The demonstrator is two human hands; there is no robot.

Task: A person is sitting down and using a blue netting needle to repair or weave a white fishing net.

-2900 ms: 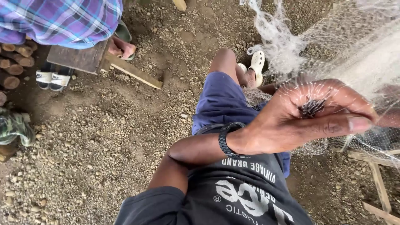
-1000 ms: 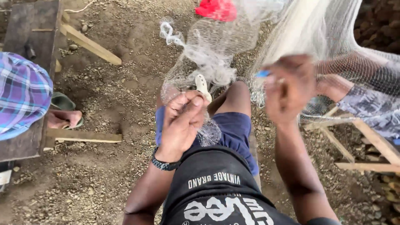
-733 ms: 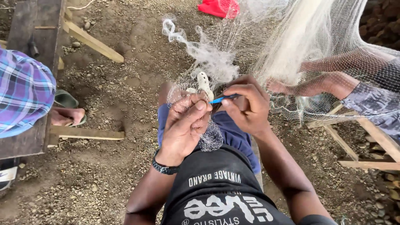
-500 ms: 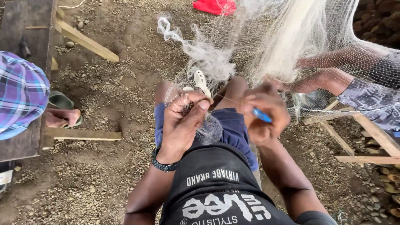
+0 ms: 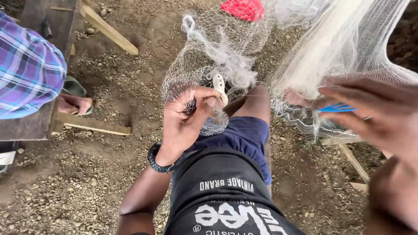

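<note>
Pinching a gathered bit of mesh between thumb and fingertips, the left hand (image 5: 185, 124) sat at the centre of the frame, just above the knee, with a dark braided wristband (image 5: 157, 159) on the wrist. The fine white fishing net (image 5: 209, 65) it gripped spread upward from that pinch into a loose bunch toward the top centre, and a small pale float (image 5: 219, 85) lay in the mesh just beside the thumb.

Half a second before, the right hand was down by the knee, close against the left; now the right hand (image 5: 383, 117) was drawn well away to the right edge of the frame, carrying a slim blue netting needle (image 5: 337, 108) gripped between its fingers. That pull away from the held mesh reads as a stitch being drawn tight, though the twine itself was too thin to make out. The left hand kept its pinch in much the same place.

Behind the right hand a thicker fall of net hung from the upper right, and another person's bare foot showed dimly through it. At the left edge sat another person in a plaid shirt (image 5: 28, 72), with only a foot in a green sandal (image 5: 76, 98) on the gravel otherwise showing. A red cloth (image 5: 244, 8) was cut off by the top edge. The right hand was blurred and partly cropped, so exactly how its fingers held the needle was hard to tell
</note>
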